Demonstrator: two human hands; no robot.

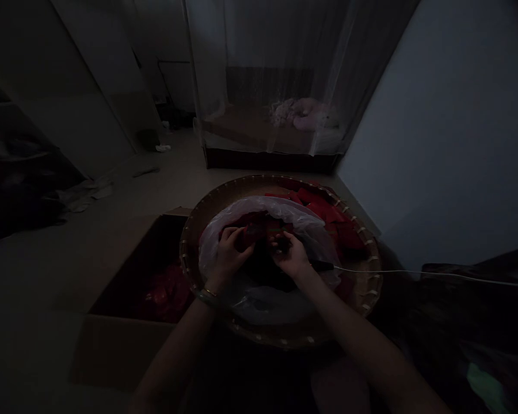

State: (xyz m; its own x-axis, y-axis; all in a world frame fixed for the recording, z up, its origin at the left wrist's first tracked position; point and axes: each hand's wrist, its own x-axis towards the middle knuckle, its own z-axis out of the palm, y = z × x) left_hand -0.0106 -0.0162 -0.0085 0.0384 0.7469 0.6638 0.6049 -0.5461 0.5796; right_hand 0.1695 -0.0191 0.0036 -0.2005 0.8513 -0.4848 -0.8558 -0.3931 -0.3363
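In dim light, my left hand (232,257) is over a round woven bamboo tray (193,227), its thumb and fingers pinching the left end of a dark red piece (255,231), which looks like cloth or a packet. Close on the right is my right hand (291,257), fingers curled at the right side of that piece; what its fingertips grip is too dark to make out. Both hands are above a translucent plastic bag (267,307) spread open in the tray. A black handle (322,265) with a white cord lies by my right wrist.
Red packets (323,204) are heaped in the tray's far right. An open cardboard box (125,319) with red items stands at left. The white cord (384,270) runs off right. Behind are a netted bed (250,129) and a pale wall (449,126).
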